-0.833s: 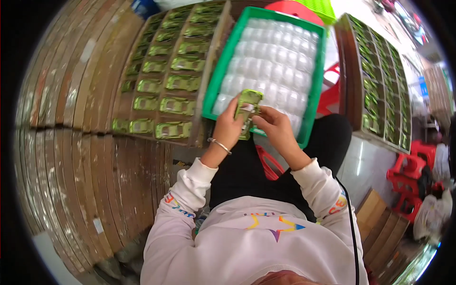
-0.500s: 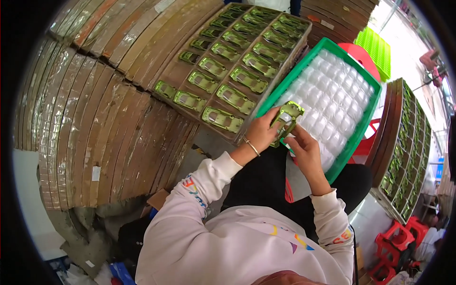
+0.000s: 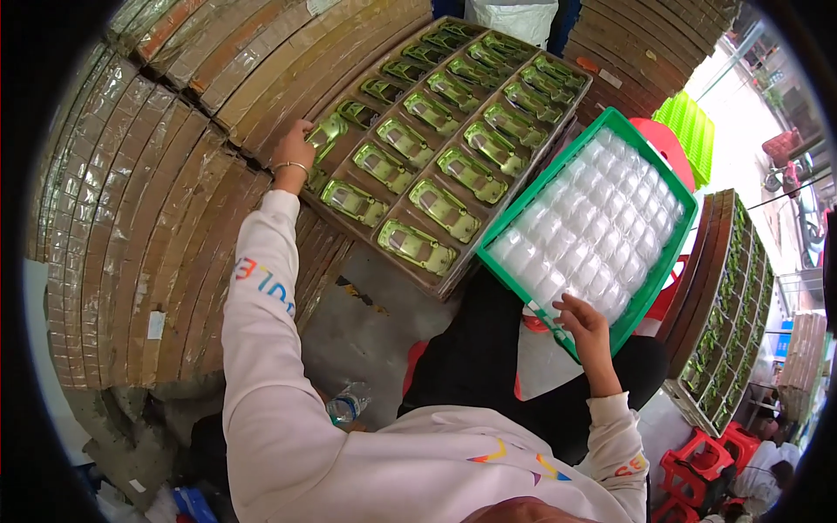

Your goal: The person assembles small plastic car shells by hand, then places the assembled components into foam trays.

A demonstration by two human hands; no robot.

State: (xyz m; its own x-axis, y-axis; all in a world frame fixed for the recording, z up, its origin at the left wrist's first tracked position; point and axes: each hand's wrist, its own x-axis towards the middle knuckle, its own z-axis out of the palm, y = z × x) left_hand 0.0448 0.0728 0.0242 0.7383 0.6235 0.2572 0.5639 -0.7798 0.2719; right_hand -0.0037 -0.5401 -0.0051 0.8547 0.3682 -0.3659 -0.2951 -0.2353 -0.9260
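Note:
My left hand is stretched out to the left edge of a partitioned tray. It grips a shiny green toy car body by its end, low over the tray's left column. Similar car bodies lie in rows in the compartments, among them one at the near corner. My right hand hovers at the near end of a green plastic crate, fingers bent and apart, with nothing visible in them. Rows of clear, rounded plastic pieces fill the crate.
Stacked brown trays wrapped in tape rise on the left. Another stack with green parts stands at the right, near red stools. A plastic bottle is by my left elbow. A red stool shows behind the crate.
My hands have parted. The left has carried the car body from over the crate to the tray's left side; the right has let go of it and moved down to the crate's near end.

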